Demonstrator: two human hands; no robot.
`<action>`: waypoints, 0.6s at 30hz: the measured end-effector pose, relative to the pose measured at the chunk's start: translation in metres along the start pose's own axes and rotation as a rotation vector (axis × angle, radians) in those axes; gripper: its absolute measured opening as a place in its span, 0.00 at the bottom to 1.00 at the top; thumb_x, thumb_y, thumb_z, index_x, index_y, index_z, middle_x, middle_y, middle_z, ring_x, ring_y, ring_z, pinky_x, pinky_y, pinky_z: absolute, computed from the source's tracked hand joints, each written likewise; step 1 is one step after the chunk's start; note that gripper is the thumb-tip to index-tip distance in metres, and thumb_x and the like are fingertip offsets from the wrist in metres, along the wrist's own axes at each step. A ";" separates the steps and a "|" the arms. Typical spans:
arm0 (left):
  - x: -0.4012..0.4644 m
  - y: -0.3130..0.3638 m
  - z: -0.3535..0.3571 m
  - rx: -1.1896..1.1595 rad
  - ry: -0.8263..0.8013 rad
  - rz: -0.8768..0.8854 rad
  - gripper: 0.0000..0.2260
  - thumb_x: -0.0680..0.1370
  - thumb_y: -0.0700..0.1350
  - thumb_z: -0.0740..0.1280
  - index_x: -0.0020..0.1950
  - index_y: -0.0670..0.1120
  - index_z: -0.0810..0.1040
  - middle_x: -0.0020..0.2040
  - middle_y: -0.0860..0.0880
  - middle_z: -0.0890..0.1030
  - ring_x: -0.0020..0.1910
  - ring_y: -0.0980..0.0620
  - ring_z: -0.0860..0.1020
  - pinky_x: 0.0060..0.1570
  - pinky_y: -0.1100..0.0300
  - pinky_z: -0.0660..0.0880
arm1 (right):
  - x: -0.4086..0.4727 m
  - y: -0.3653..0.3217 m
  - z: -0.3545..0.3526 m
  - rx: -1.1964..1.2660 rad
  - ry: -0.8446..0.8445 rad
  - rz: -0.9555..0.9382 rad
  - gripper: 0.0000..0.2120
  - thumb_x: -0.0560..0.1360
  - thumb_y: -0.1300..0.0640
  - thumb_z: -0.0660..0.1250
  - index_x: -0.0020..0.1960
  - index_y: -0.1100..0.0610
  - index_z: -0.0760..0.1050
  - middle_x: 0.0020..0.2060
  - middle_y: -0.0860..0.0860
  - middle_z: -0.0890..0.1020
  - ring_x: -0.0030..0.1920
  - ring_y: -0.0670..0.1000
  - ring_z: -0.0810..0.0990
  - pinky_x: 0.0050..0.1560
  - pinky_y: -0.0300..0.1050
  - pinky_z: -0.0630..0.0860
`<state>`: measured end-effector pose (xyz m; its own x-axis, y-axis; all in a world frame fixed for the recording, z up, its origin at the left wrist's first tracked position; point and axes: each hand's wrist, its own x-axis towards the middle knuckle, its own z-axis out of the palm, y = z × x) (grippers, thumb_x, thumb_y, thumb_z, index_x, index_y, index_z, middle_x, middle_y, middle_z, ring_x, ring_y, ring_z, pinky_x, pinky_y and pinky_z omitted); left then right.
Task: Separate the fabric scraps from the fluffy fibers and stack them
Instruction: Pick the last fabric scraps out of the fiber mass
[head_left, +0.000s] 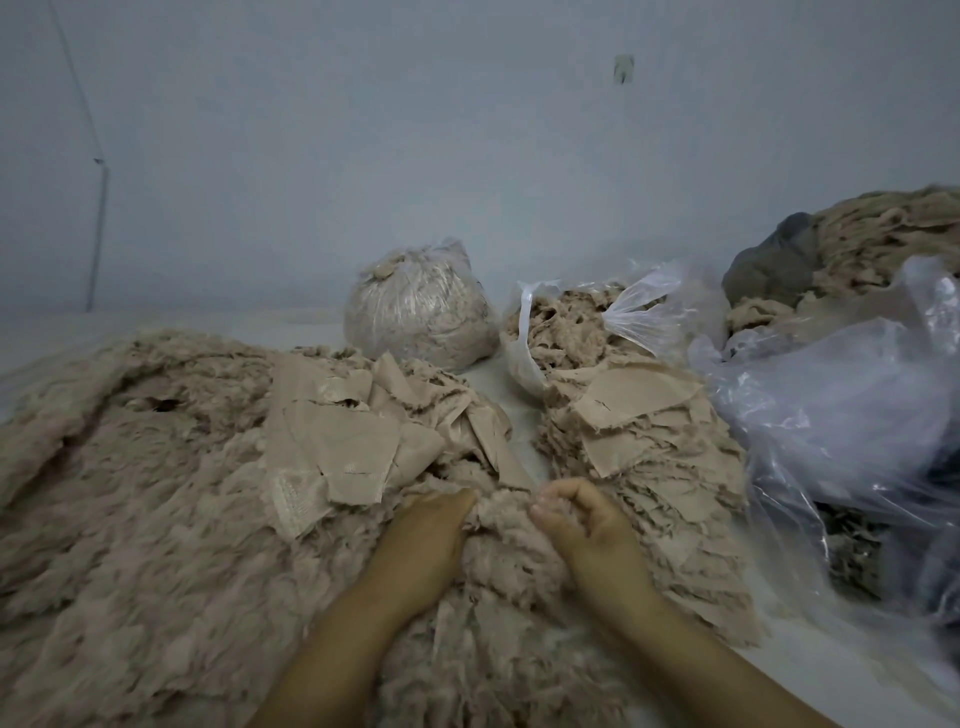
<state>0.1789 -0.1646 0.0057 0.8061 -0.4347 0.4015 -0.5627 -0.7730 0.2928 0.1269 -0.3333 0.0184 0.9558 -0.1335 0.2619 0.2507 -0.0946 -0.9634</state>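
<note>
Both hands dig into the fluffy fibers (156, 519) at centre. Left hand (426, 540): fingertips buried in fluff, grip can't tell. Right hand (576, 519): fingers curled, pinching a tuft of fiber. Loose fabric scraps (353, 441) lie on the pile just beyond the left hand; stacked scraps (644, 447) sit to the right, w/ plastic bags (831, 405) beside them.

I find no legible text, label, brand, number or sign on anything before me; nothing here can be read.
</note>
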 end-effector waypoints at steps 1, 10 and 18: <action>0.000 0.001 0.002 0.037 -0.002 -0.026 0.07 0.80 0.41 0.56 0.54 0.44 0.73 0.53 0.45 0.78 0.53 0.46 0.74 0.46 0.60 0.60 | 0.000 -0.003 0.000 0.051 0.019 -0.044 0.03 0.74 0.65 0.69 0.44 0.58 0.76 0.36 0.43 0.82 0.42 0.44 0.79 0.46 0.33 0.76; 0.000 -0.003 0.010 0.106 0.011 -0.118 0.06 0.80 0.40 0.54 0.43 0.47 0.64 0.48 0.46 0.77 0.42 0.54 0.67 0.37 0.60 0.54 | 0.007 -0.018 -0.008 0.460 0.181 -0.053 0.02 0.71 0.64 0.68 0.42 0.58 0.76 0.37 0.53 0.79 0.40 0.52 0.76 0.42 0.45 0.76; -0.004 0.004 0.009 -0.212 0.100 -0.029 0.11 0.74 0.41 0.62 0.56 0.48 0.75 0.56 0.53 0.73 0.58 0.55 0.70 0.51 0.70 0.62 | 0.011 -0.023 -0.021 0.188 0.196 -0.083 0.02 0.75 0.62 0.68 0.44 0.57 0.79 0.37 0.54 0.80 0.38 0.52 0.77 0.41 0.43 0.75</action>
<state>0.1754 -0.1700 -0.0030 0.8062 -0.3574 0.4714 -0.5739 -0.6658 0.4768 0.1284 -0.3532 0.0451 0.8875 -0.3226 0.3289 0.3687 0.0695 -0.9269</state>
